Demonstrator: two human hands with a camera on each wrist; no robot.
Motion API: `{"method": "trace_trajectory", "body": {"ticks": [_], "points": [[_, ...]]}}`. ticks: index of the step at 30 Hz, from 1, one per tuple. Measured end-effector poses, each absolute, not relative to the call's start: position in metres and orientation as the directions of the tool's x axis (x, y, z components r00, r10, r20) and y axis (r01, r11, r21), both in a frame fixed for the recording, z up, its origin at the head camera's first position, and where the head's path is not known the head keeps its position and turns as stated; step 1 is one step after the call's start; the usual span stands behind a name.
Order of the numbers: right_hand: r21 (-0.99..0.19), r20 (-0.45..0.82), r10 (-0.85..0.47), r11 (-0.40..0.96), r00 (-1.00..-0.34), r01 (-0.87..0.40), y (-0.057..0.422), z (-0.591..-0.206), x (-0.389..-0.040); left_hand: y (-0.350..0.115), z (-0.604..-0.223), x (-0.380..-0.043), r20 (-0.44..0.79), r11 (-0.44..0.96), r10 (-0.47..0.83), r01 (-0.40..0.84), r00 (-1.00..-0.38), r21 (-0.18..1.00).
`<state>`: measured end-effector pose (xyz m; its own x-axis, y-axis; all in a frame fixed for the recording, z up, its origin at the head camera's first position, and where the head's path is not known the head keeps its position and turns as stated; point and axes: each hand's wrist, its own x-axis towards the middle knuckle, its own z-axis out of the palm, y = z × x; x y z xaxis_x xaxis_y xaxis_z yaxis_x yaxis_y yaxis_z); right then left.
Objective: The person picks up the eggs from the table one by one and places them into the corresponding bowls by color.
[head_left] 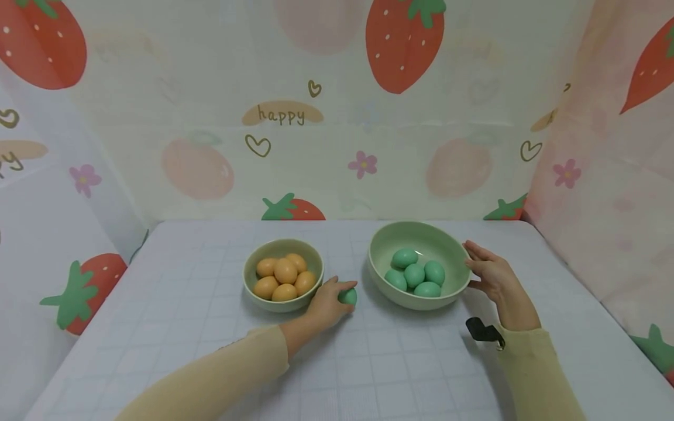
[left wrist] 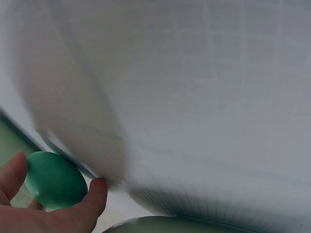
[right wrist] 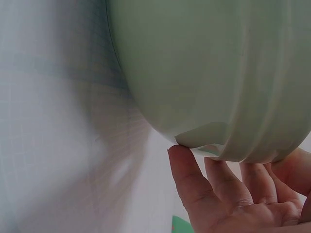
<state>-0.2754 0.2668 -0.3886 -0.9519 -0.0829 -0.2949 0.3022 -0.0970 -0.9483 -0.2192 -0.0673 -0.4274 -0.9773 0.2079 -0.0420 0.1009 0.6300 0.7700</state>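
My left hand (head_left: 327, 305) pinches a green egg (head_left: 348, 297) between thumb and fingers, low over the table, beside the smaller bowl. In the left wrist view, the fingertips sit at both sides of the green egg (left wrist: 56, 180). My right hand (head_left: 496, 279) touches the right side of the larger pale green bowl (head_left: 384, 251), fingers fairly straight along its outer wall near the rim. From the right wrist, the fingertips (right wrist: 182, 158) meet the bowl's curved side (right wrist: 189, 73). Several green eggs (head_left: 414, 275) lie in this bowl, which looks slightly tilted.
A smaller pale green bowl (head_left: 250, 257) with several orange eggs (head_left: 285, 271) stands left of the larger one. Both rest on a white checked tablecloth (head_left: 184, 327). A strawberry-printed sheet (head_left: 316, 175) rises behind the table. A black strap piece (head_left: 481, 330) hangs at my right sleeve.
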Motion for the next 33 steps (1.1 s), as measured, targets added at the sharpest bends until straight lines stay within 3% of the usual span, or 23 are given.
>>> {"method": "trace_trajectory", "body": {"ticks": [7, 19, 33], "points": [[-0.952, -0.284, -0.081, -0.093, -0.955, 0.291, 0.266, -0.388, -0.275, -0.066, -0.428, -0.219, 0.008, 0.647, 0.224, 0.154, -0.975, 0.747], [-0.950, -0.290, -0.077, -0.096, -0.954, 0.297, 0.265, -0.387, -0.275, -0.065, -0.422, -0.214, -0.039, 0.610, 0.209, 0.099, -0.977, 0.787], [-0.953, -0.286, -0.083, -0.075, -0.955, 0.292, 0.267, -0.388, -0.275, -0.069, -0.402, -0.207, -0.001, 0.525, 0.232, 0.124, -0.973, 0.842]]}}
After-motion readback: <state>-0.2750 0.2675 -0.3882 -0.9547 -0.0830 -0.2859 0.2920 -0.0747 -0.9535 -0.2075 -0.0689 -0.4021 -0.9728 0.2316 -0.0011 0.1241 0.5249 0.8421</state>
